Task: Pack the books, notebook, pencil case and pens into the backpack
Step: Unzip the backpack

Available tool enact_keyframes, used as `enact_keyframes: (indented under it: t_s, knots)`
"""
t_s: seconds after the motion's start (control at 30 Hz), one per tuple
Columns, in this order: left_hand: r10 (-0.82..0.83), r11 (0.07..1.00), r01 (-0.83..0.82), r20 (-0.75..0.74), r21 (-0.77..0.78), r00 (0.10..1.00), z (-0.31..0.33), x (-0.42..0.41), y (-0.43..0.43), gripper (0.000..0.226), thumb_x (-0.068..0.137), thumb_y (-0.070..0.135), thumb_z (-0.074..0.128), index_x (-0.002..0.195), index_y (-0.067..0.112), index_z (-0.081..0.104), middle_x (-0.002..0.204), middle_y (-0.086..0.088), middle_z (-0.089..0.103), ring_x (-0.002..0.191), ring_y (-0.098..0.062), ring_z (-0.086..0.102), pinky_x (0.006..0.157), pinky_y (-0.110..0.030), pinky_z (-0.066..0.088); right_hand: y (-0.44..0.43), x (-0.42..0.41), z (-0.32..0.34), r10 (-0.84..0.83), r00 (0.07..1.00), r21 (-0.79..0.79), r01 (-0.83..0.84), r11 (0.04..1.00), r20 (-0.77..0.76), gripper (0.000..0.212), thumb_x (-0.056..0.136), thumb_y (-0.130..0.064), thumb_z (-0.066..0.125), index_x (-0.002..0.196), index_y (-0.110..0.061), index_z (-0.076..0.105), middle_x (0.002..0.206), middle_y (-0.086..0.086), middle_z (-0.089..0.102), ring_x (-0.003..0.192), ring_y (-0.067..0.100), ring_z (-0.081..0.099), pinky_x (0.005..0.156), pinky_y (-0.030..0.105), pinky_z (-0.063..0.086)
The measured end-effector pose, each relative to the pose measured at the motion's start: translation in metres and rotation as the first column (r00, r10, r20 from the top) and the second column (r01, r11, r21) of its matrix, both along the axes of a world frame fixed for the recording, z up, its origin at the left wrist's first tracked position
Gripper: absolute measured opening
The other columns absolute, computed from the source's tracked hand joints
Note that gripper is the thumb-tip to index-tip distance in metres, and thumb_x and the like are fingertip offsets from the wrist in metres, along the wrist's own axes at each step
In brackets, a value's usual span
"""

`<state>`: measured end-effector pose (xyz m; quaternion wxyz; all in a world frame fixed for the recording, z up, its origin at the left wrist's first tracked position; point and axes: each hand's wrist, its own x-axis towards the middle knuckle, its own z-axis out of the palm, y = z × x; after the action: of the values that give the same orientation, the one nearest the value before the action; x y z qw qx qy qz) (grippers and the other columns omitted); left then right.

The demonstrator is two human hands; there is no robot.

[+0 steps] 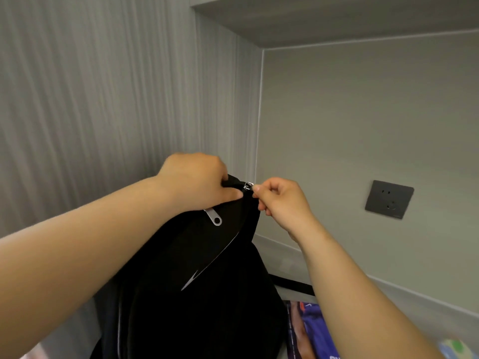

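A black backpack (pixel 197 275) stands upright in front of me, its front facing me with a grey streak logo. My left hand (pixel 197 180) grips the top of the backpack, fingers curled over the fabric. My right hand (pixel 280 200) pinches the metal zipper pull (pixel 248 186) at the top of the bag between thumb and forefinger. A second silver zipper tab (pixel 214 217) hangs loose just below my left hand. A purple book (pixel 311 332) lies flat to the right of the bag, partly hidden by my right forearm.
A grey wall stands close behind the bag, with a dark power socket (pixel 388 199) on the right wall. A shelf underside runs overhead at top right. A black strap (pixel 293 283) trails behind the bag. A pale green and blue object (pixel 456 347) shows at the bottom right corner.
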<state>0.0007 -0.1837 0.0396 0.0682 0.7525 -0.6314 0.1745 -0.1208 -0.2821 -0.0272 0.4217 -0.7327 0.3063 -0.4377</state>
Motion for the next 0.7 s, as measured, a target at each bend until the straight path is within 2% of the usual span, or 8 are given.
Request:
enact_keyframes:
  t_s: [0.07,0.17,0.3,0.37,0.43,0.53,0.63,0.7]
  knots:
    - [0.003,1.0,-0.004,0.071,0.013,0.997,0.001,-0.005,-0.011,0.036,0.086,0.046,0.047,0.083,0.015,0.065,0.059,0.005,0.049,0.067,-0.018,0.051,0.059,-0.022,0.03,0.002,0.001,0.001,-0.061,0.998,-0.076,0.061,0.995,0.005,0.034,0.085,-0.015,0.055,0.053,-0.018,0.05,0.047,-0.002,0.049,0.032,-0.005,0.045,0.037,0.003,0.032]
    - [-0.008,1.0,0.007,0.046,0.022,0.999,0.004,-0.002,-0.017,0.033,0.088,0.037,0.049,0.065,0.015,0.057,0.055,0.004,0.043,0.063,-0.019,0.048,0.074,-0.028,0.029,-0.001,-0.002,-0.002,-0.156,0.988,-0.095,0.156,0.983,0.005,0.035,0.084,-0.018,0.057,0.051,-0.018,0.046,0.048,-0.002,0.047,0.038,0.001,0.045,0.039,0.007,0.03]
    - [-0.015,0.998,0.015,-0.005,-0.055,1.0,0.005,0.007,-0.012,0.032,0.088,0.038,0.05,0.078,0.013,0.069,0.055,0.005,0.047,0.067,-0.019,0.05,0.076,-0.028,0.028,-0.01,0.003,-0.008,-0.191,0.981,-0.041,0.19,0.981,-0.03,0.026,0.084,-0.022,0.058,0.062,-0.01,0.053,0.051,0.0,0.043,0.049,0.011,0.038,0.047,0.019,0.031]
    - [-0.009,0.996,0.007,-0.014,-0.088,1.0,0.006,0.012,-0.009,0.032,0.088,0.037,0.051,0.076,0.013,0.069,0.054,0.005,0.049,0.064,-0.018,0.05,0.073,-0.027,0.03,-0.015,0.003,-0.017,-0.204,0.978,-0.013,0.204,0.979,-0.05,0.022,0.084,-0.022,0.057,0.068,-0.008,0.055,0.051,0.002,0.041,0.049,0.014,0.035,0.048,0.023,0.03]
    - [0.002,0.991,-0.007,-0.039,-0.13,0.999,0.008,0.019,-0.004,0.031,0.087,0.037,0.052,0.073,0.014,0.068,0.06,0.003,0.058,0.064,-0.017,0.05,0.067,-0.026,0.031,-0.024,-0.001,-0.035,-0.214,0.972,0.054,0.22,0.974,-0.093,0.021,0.085,-0.018,0.056,0.068,-0.006,0.053,0.053,0.005,0.04,0.05,0.016,0.032,0.052,0.027,0.029]
    - [0.017,0.984,-0.029,-0.07,-0.175,0.997,0.01,0.027,0.002,0.027,0.086,0.037,0.054,0.08,0.017,0.072,0.082,-0.003,0.071,0.073,-0.019,0.056,0.054,-0.022,0.032,-0.035,-0.007,-0.067,-0.211,0.964,0.205,0.242,0.948,-0.163,0.03,0.085,-0.013,0.054,0.056,-0.008,0.046,0.054,0.006,0.039,0.049,0.015,0.032,0.052,0.027,0.029]
    - [0.039,0.98,-0.061,-0.119,-0.19,0.992,0.01,0.035,0.004,0.023,0.085,0.037,0.056,0.087,0.021,0.072,0.092,-0.003,0.072,0.087,-0.024,0.06,0.066,-0.026,0.04,-0.034,-0.011,-0.097,-0.168,0.962,0.391,0.242,0.888,-0.213,0.035,0.086,-0.012,0.053,0.051,-0.012,0.045,0.05,0.003,0.042,0.044,0.012,0.036,0.038,0.019,0.031]
    - [0.051,0.98,-0.075,-0.131,-0.186,0.99,0.008,0.039,0.005,0.022,0.084,0.037,0.056,0.088,0.022,0.072,0.093,-0.003,0.072,0.09,-0.024,0.061,0.068,-0.028,0.038,-0.032,-0.013,-0.114,-0.131,0.967,0.495,0.226,0.839,-0.22,0.034,0.086,-0.012,0.052,0.052,-0.012,0.047,0.05,0.003,0.043,0.041,0.011,0.034,0.03,0.013,0.027]
